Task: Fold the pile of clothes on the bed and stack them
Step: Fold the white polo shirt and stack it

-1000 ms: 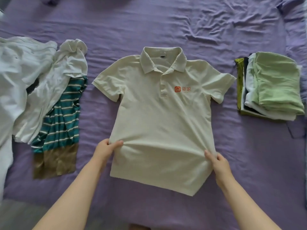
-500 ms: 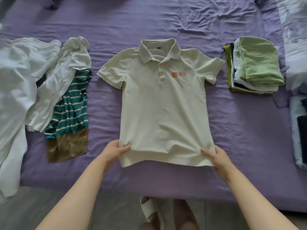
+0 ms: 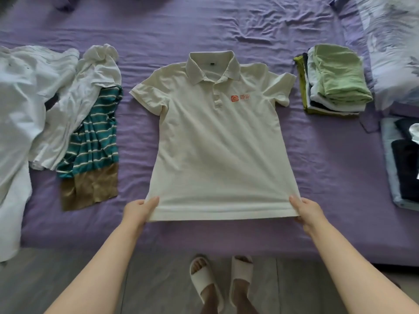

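The left hand (image 3: 138, 210) and the right hand (image 3: 307, 209) each pinch the shirt (image 3: 217, 143) hem, at 7 and 5 o'clock.

The polo shirt (image 3: 217, 143) lies flat mid-bed (image 3: 226, 26); the unfolded pile (image 3: 56, 105) is to its left, the folded stack (image 3: 335, 80) to its right.

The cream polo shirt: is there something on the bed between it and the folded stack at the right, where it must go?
Nothing visible. Only bare purple sheet lies between the cream polo shirt and the folded stack. The left hand and right hand already pinch its hem corners.
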`<state>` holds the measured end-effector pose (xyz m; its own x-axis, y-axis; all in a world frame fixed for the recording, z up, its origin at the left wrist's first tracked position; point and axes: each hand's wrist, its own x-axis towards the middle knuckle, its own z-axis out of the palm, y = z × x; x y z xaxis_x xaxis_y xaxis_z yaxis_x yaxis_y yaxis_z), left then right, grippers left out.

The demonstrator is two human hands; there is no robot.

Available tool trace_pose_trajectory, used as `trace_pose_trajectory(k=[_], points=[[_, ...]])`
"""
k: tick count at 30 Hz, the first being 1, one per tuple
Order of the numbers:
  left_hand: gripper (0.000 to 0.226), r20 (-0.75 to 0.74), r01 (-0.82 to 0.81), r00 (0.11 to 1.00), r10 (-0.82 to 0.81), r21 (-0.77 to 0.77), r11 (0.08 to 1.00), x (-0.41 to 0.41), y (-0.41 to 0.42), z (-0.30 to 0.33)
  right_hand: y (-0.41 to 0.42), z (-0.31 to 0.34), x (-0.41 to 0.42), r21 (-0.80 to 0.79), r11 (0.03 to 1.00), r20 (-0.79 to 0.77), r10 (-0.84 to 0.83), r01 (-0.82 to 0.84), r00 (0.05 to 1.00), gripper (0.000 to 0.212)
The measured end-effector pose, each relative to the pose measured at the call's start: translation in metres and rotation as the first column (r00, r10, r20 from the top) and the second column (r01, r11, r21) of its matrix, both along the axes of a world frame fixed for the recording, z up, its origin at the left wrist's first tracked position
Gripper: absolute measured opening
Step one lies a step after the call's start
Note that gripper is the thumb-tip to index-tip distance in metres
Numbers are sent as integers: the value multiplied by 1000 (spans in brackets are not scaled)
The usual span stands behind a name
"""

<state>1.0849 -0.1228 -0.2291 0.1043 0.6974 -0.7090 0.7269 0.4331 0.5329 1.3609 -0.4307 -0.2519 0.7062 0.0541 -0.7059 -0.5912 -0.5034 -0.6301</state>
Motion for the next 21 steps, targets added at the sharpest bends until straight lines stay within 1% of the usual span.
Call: trace_pose_trajectory(k=[2,3,8,10,11,13,15,17,21], points=[[18,46,-4,999,3,10,1000,-5,-4,-6,-1,-10,-2,-4,1000,-19,-16,16,1000,18],[17,67,2,998,-4,23,1000,-6,-6,-8,-2,-13,-2,-5,1000,-10,-27,27,1000,21],[21,107,-65,992,59,56,996,1,-12,-11,2,-14,0,40,997,21,-63,62,998,23],[22,119,-68,991,62,47,997,4,-12,-12,3,-13,2,88,989,-14,-114,114,993,15],[22,134,-66,989,64,11,998,6,-12,-12,3,-11,3,106,985,-41,-136,139,990,11],[23,160,-77,983,95,-114,990,7,-12,-12,2,-9,2,126,979,-103,-150,162,983,15],[25,164,-98,978,128,-179,979,7,-13,-12,0,-10,-1,123,979,-141,-146,163,979,16],[28,145,-109,981,131,-152,982,6,-14,-13,-3,-13,-4,102,980,-128,-156,169,979,20],[29,93,-74,993,74,2,997,1,-15,-13,-3,-14,-6,62,989,-75,-126,131,989,23]])
